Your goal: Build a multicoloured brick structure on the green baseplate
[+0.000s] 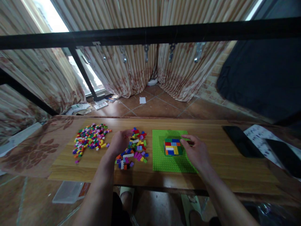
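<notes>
bricks (pixel 138 147) lie beside left hand (pixel 119 142), grip unclear; right hand (pixel 196 151), half-open, seemingly empty, by brick block (pixel 173 148).

No legible text, label, brand, number or sign. We distinguish dark marks on the white sheet (pixel 254 133) at the right of the worktop (pixel 218 172), too blurred for us to decipher. On the booklet (pixel 101 104) on the floor (pixel 127 106), we note print-like marks, too small to read. On the orange panel (pixel 84 190) beside the clear plastic box (pixel 67 192), we can make out no lettering.
</notes>
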`<state>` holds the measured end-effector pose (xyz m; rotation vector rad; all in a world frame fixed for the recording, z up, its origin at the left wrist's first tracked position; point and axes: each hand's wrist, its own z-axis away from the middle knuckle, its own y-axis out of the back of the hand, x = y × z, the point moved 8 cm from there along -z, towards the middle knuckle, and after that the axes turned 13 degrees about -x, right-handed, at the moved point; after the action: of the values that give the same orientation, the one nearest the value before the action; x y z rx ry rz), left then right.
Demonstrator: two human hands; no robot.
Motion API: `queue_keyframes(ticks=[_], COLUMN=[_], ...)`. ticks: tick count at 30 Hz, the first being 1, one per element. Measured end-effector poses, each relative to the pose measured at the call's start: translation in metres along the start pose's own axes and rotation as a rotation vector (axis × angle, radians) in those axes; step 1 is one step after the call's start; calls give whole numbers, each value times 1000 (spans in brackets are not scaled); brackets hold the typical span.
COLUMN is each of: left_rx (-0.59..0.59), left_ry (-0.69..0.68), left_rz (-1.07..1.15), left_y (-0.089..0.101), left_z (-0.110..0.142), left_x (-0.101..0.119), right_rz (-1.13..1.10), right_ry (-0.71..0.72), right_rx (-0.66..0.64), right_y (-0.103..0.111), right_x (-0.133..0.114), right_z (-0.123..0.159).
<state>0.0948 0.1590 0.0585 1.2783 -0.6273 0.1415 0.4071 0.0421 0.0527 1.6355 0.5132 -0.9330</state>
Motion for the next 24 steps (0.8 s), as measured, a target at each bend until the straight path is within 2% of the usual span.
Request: queue_keyframes(ticks=[3,5,8,11,16,24], left_rx=[77,149,228,259,248,156], left_ry=[130,162,135,103,14,-65], left_rz=[-27,-59,-121,-163,-172,-173], left_y=[9,15,21,20,11,-15], left_z=[2,3,3,2,-4,-22], left_x=[-10,-13,-15,-15,-8,15], right_rz=[-7,-5,4,-3,-10,9], right_ry=[-13,-12,5,7,-9,-20], right_rx=[7,17,15,11,-3,-14], right_y=[0,1,2,3,2,-1], right_x=[3,3,2,3,4,3], right_z=[0,0,0,1,1,1])
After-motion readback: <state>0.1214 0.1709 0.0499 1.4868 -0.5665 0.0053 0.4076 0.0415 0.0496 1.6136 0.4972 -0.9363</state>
